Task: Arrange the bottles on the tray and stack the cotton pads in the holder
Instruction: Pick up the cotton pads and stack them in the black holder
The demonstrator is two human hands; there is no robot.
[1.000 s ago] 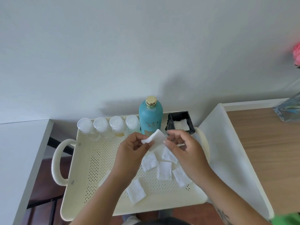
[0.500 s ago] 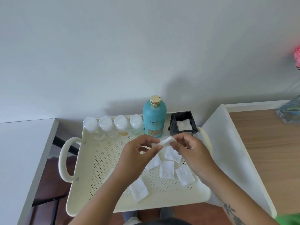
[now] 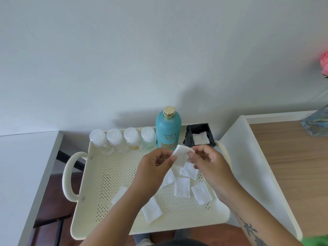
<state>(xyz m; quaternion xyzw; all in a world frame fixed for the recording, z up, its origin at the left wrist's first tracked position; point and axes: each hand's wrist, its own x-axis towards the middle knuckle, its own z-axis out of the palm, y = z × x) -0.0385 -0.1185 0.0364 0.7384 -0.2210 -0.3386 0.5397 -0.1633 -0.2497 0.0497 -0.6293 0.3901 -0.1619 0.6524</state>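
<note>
A cream perforated tray [image 3: 92, 189] holds a row of several small clear bottles [image 3: 115, 140] along its back wall, with a tall teal bottle [image 3: 168, 130] to their right. At the back right corner stands a black square holder [image 3: 189, 137] with a white pad inside. Several loose white cotton pads [image 3: 182, 187] lie on the tray floor. Above them my left hand [image 3: 153, 167] and my right hand [image 3: 211, 164] both pinch one cotton pad [image 3: 181, 154], just in front of the teal bottle and the holder.
A white table [image 3: 23, 166] stands at the left. At the right a wooden desk [image 3: 291, 157] with a white side panel [image 3: 248, 166] adjoins the tray; a glass vase [image 3: 316, 123] with a pink flower [image 3: 324, 63] sits at its back. The wall is close behind.
The pad held between both hands has been turned and flattened out, and it stays in front of the holder. The camera view shifted slightly. Nothing on the tray moved.
</note>
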